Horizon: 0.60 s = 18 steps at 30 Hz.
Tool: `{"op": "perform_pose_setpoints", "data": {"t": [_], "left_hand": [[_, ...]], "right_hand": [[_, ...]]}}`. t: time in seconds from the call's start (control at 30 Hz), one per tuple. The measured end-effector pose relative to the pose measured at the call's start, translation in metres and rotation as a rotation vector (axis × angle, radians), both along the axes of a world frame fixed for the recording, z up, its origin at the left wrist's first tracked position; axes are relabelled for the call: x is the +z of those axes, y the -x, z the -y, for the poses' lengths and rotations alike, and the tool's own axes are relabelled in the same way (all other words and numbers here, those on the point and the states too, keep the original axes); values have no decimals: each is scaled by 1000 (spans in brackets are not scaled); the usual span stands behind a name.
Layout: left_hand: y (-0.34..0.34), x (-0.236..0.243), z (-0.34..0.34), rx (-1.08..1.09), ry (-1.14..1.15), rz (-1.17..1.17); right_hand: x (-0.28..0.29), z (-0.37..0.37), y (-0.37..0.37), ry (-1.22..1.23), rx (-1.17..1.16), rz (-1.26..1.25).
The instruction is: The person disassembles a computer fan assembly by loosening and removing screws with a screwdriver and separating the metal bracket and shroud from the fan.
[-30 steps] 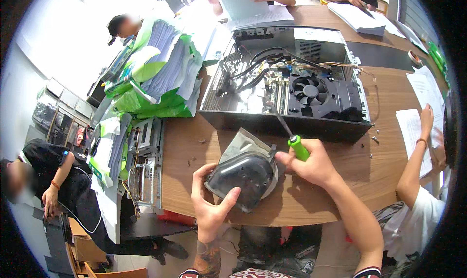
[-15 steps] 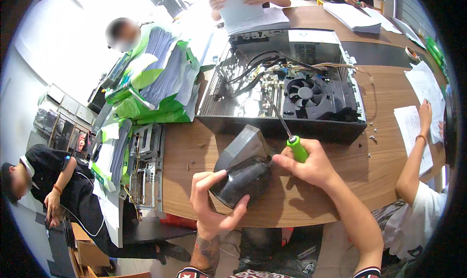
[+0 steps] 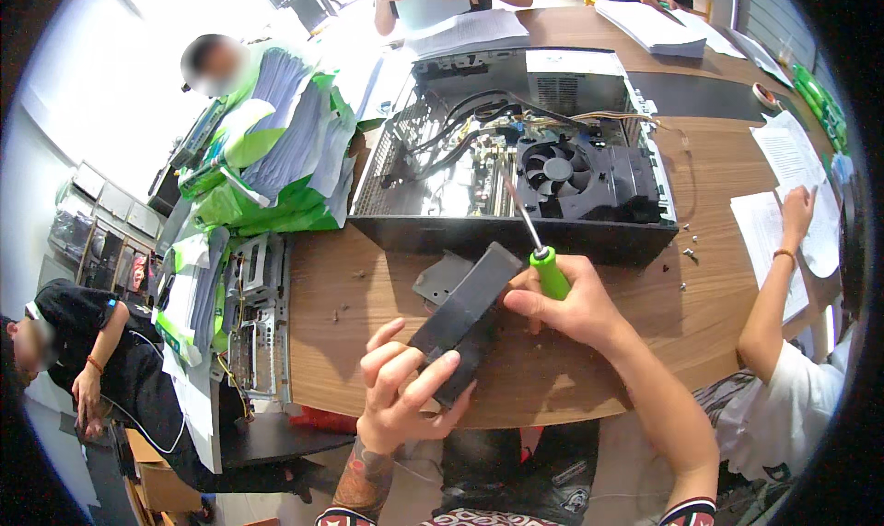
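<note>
My left hand [image 3: 410, 388] grips a black plastic part [image 3: 470, 300] between fingers and thumb. The part is seen along its narrow edge, with a flat grey plate [image 3: 444, 277] showing beyond it. A screwdriver [image 3: 551, 273] with a green handle is in my right hand [image 3: 580, 305], its shaft angled up and away over the computer. Beyond both hands lies the opened computer case [image 3: 516, 241], showing a black fan [image 3: 556, 169], black cables [image 3: 479, 103] and circuit boards. My right fingertips are close to the black part; whether they touch it I cannot tell.
Loose screws [image 3: 689, 253] lie right of the case, others at left. Paper stacks in green wrapping [image 3: 295, 130] and a metal chassis [image 3: 260, 314] stand left. People sit around the table; at right a person's hand [image 3: 797, 211] rests on paper sheets.
My left hand has turned the black part, so its rounded side has given way to a narrow edge. The screwdriver stays in my right hand. The whole view has shifted slightly.
</note>
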<state>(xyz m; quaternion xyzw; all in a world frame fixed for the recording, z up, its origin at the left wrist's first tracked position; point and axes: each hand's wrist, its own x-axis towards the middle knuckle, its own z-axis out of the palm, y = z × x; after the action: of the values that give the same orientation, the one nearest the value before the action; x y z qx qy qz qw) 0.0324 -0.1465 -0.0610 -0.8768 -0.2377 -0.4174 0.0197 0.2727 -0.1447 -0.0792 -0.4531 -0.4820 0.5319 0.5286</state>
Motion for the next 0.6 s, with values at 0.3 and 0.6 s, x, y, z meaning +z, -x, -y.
{"op": "perform_pose_setpoints", "data": {"t": [0.3, 0.6], "left_hand": [[-4, -13, 21, -154, -16, -127], [-10, -20, 25, -203, -24, -184]], "right_hand": [[7, -1, -5, 87, -25, -47], [14, -3, -6, 142, -16, -28]]}}
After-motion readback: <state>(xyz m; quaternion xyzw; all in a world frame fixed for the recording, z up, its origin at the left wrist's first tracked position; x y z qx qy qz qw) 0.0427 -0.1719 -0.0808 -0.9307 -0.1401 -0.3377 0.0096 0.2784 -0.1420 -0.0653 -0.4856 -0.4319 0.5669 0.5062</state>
